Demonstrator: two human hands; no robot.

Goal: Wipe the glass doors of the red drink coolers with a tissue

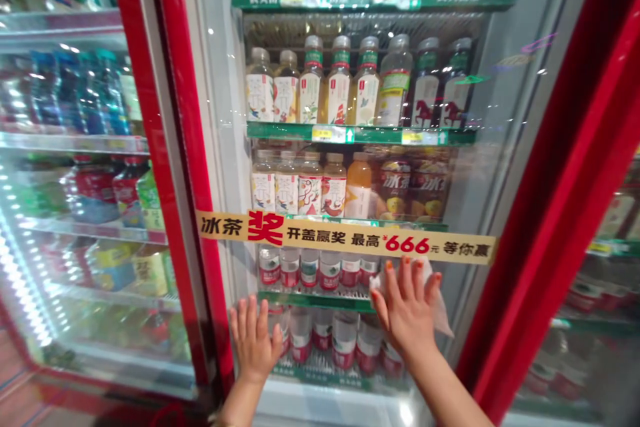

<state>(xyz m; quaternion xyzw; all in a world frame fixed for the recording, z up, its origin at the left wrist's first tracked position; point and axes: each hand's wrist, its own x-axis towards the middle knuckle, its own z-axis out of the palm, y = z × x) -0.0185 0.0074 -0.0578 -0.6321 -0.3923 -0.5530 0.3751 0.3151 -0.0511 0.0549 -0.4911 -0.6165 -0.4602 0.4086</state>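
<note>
My left hand (pixel 254 340) lies flat, fingers spread, on the lower glass of a red-framed fridge door (pixel 220 147). My right hand (pixel 407 310) presses a white cloth (pixel 440 320) flat against the same glass, fingers stretched out, just below a yellow banner sticker (pixel 345 237) that runs across the door. Behind the glass stand rows of drink bottles (pixel 340 87) on green shelves, and water bottles (pixel 320 340) sit on the lowest shelves behind my hands.
A second glass door (pixel 75 180) at the left shows more bottles on lit shelves. A wide red frame post (pixel 555 200) rises at the right, with another cooler (pixel 610 280) beyond it. The door's bottom rail (pixel 325 407) sits just under my hands.
</note>
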